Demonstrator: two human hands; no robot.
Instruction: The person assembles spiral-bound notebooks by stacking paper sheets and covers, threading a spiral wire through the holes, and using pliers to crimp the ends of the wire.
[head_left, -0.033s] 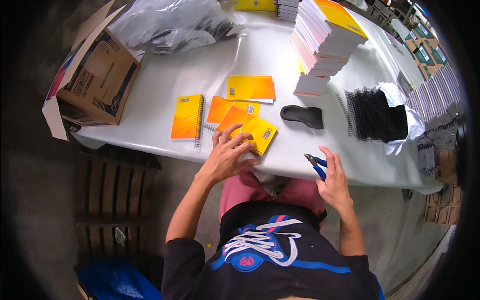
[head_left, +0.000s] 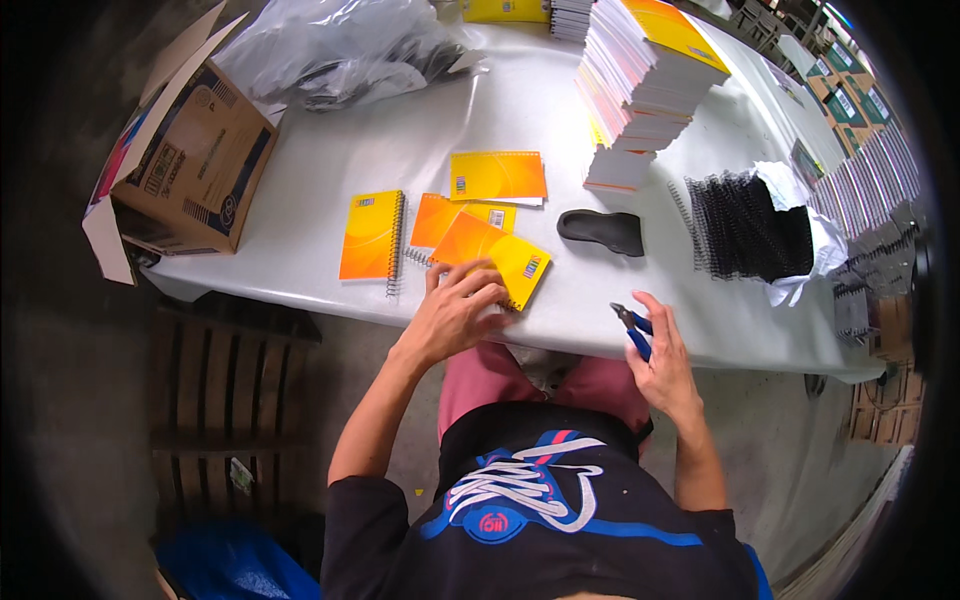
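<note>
My left hand (head_left: 462,308) is closed at the spiral edge of a yellow and orange notebook (head_left: 520,268) near the table's front edge, its fingers curled over that edge. The fingers hide part of the black coil. Blue-handled wire cutters (head_left: 634,330) are in my right hand (head_left: 665,362), jaws pointing up and left, above the table's front edge. Under the tilted notebook lies an orange notebook (head_left: 431,216), partly covered. A spiral notebook (head_left: 370,236) rests to the left, with its coil on the right side. Behind them is a yellow and orange notebook (head_left: 498,176) with punched holes along its top edge.
A black sole-shaped object (head_left: 602,232) lies right of the notebooks. Farther back rises a tall notebook stack (head_left: 640,90). Black spiral coils (head_left: 752,230) sit on white paper at right. An open cardboard box (head_left: 200,160) and clear plastic bag (head_left: 340,45) occupy the left and back.
The fingers of my left hand have drawn closer together on the notebook's edge. My right hand still holds the wire cutters in nearly the same place.
</note>
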